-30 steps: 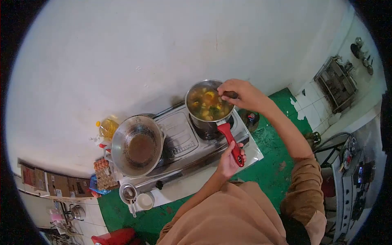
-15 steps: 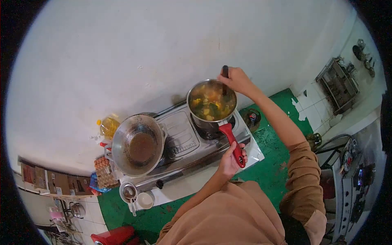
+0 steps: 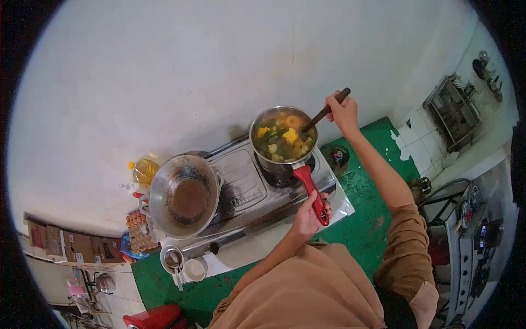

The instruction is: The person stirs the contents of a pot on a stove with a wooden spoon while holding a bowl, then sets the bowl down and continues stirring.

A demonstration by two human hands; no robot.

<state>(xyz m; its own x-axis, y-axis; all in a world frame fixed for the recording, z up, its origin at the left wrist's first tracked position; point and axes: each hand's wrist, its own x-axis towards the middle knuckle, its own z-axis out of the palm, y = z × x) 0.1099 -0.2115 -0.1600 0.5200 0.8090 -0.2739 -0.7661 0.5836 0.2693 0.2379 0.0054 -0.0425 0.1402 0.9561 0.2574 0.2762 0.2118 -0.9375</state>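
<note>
A saucepan [image 3: 267, 163] with a red handle [image 3: 310, 183] stands on the right burner of the gas stove [image 3: 241, 183]. Soup [image 3: 279, 140] with yellow corn pieces, green leaves and pale chunks fills it. My left hand [image 3: 308, 218] is wrapped round the red handle near its end. My right hand [image 3: 343, 114] grips a dark stirring utensil [image 3: 323, 116], tilted up to the right. Its lower end dips into the soup, so its shape there is hidden.
A large wok [image 3: 159, 200] sits on the left burner. Beside it are an oil bottle [image 3: 144, 171] and eggs in a tray [image 3: 143, 236]. A strainer [image 3: 174, 257] and a white bowl [image 3: 195, 269] rest at the front left corner. A gas cylinder [image 3: 335, 159] stands right of the stove.
My right hand has moved to the right, and the utensil has gone from nearly upright to leaning right. Corn and other pieces in the soup have shifted. My left hand stays on the handle.
</note>
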